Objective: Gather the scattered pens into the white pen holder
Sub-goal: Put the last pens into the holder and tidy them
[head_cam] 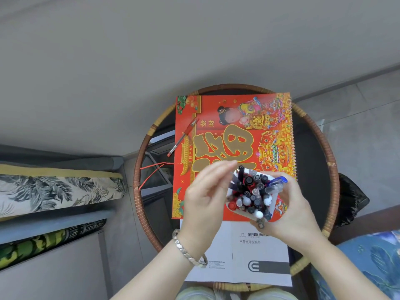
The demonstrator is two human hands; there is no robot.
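The white pen holder (227, 201) is packed with several black, red and clear pens and stands over the near edge of a red calendar (238, 118). My right hand (296, 213) wraps around its right side and grips it. A blue-capped pen (279, 180) leans out of it toward that hand. My left hand (205, 191) hovers just left of the holder, fingers loose and apart, fingertips close to the top of a black pen (240, 169) that stands in the holder. One red pen (183, 137) lies diagonally on the calendar's far left corner.
The calendar and a white manual (249, 256) lie on a round glass table with a rattan rim (138, 169). Red string (151, 172) trails off the calendar's left edge. Leaf-print cushions (54, 191) sit to the left, and a black bag (350, 200) and blue fabric (368, 256) to the right.
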